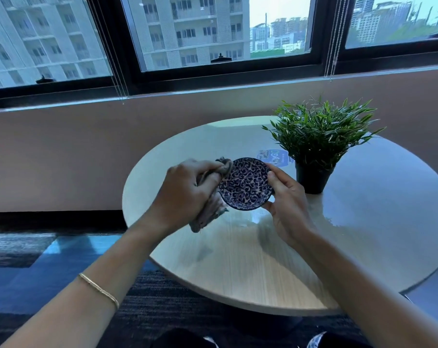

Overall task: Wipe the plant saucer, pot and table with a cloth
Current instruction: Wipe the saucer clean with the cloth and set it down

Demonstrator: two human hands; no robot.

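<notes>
A small round saucer [245, 183] with a blue and white swirl pattern is held tilted above the round table [238, 259]. My right hand [288, 204] grips its right rim. My left hand [185, 194] is closed on a crumpled grey cloth [211, 209], pressed against the saucer's left edge. A green leafy plant [321, 131] in a black pot [313, 178] stands on the table just right of the saucer, apart from both hands.
A blue and white sticker [273, 155] lies on the glossy tabletop behind the saucer. A beige wall and dark-framed windows [225, 71] run along the far side. Dark carpet [150, 305] lies below the table's near edge.
</notes>
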